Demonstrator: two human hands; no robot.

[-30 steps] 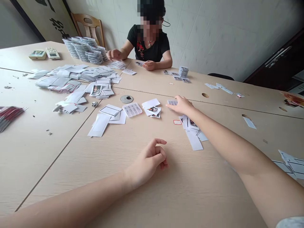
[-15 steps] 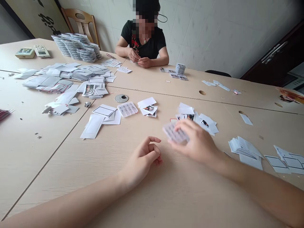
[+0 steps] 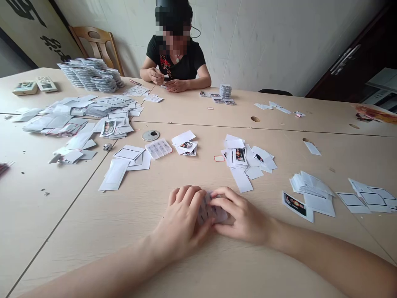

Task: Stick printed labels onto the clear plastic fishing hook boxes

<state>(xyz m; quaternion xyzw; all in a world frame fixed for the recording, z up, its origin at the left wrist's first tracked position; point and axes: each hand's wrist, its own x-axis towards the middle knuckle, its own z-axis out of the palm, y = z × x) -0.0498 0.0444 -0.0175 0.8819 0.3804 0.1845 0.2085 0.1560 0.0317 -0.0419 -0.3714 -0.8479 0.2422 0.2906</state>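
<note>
Low over the near part of the table, my left hand (image 3: pixel 184 213) and my right hand (image 3: pixel 243 213) close on a small clear plastic box (image 3: pixel 215 209) from its two sides. My fingers cover much of its edges. Rows of small dark shapes show through its top. A similar clear box (image 3: pixel 159 149) lies flat farther off to the left. Beyond my hands is a loose pile of white paper cards (image 3: pixel 240 155), some with dark pictures. A small red-edged label (image 3: pixel 219 158) lies at the pile's left side.
Across the table (image 3: pixel 173 265) a co-worker (image 3: pixel 176 62) handles something small. Big heaps of white papers (image 3: pixel 77 111) and stacked packs (image 3: pixel 91 74) fill the far left. More card stacks (image 3: pixel 313 186) lie at the right. A round metal cover (image 3: pixel 150 135) sits mid-table.
My right hand has brought the clear box left and down to my left hand, which now holds it too. The view has shifted slightly. The co-worker's hands have moved apart a little.
</note>
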